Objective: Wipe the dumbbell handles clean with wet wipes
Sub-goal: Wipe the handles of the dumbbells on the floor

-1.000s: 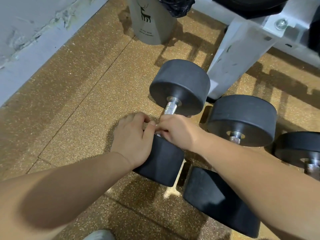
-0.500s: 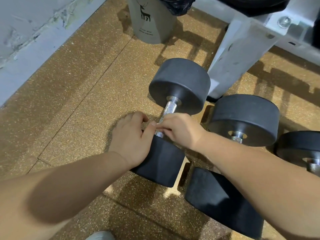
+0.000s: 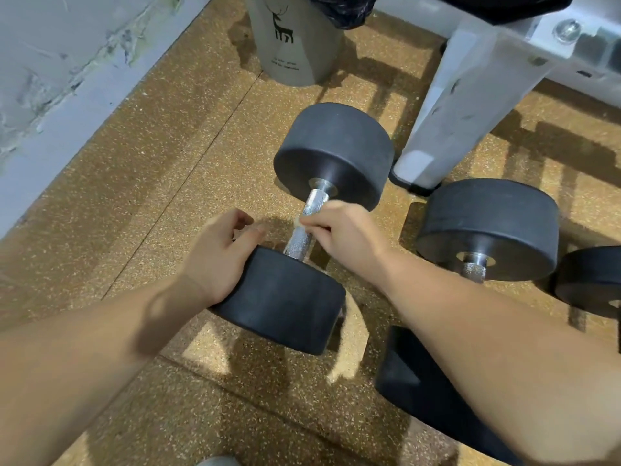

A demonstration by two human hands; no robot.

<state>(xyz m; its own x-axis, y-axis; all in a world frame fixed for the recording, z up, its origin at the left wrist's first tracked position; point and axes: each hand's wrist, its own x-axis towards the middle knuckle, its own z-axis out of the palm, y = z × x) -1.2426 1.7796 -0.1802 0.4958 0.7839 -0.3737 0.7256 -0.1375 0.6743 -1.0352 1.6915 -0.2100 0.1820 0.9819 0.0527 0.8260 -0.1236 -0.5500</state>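
A black dumbbell (image 3: 336, 153) lies on the floor, its knurled metal handle (image 3: 300, 238) running from the far head to the near head (image 3: 285, 301). My left hand (image 3: 218, 253) rests on the near head's left edge with fingers curled over it. My right hand (image 3: 346, 233) is wrapped round the middle of the handle, and a small pale bit of wet wipe (image 3: 297, 222) shows at its fingertips. A second dumbbell (image 3: 487, 227) lies to the right, its near head (image 3: 430, 391) partly under my right forearm.
A grey bin (image 3: 289, 38) with a deer print and a black bag stands at the back. A white metal rack leg (image 3: 447, 122) stands just right of the far head. A third dumbbell head (image 3: 591, 277) sits at the right edge. A wall (image 3: 50, 62) runs along the left.
My right hand has slid up the handle from the near head toward its middle, baring the lower knurled part. My left hand has stayed on the near head.
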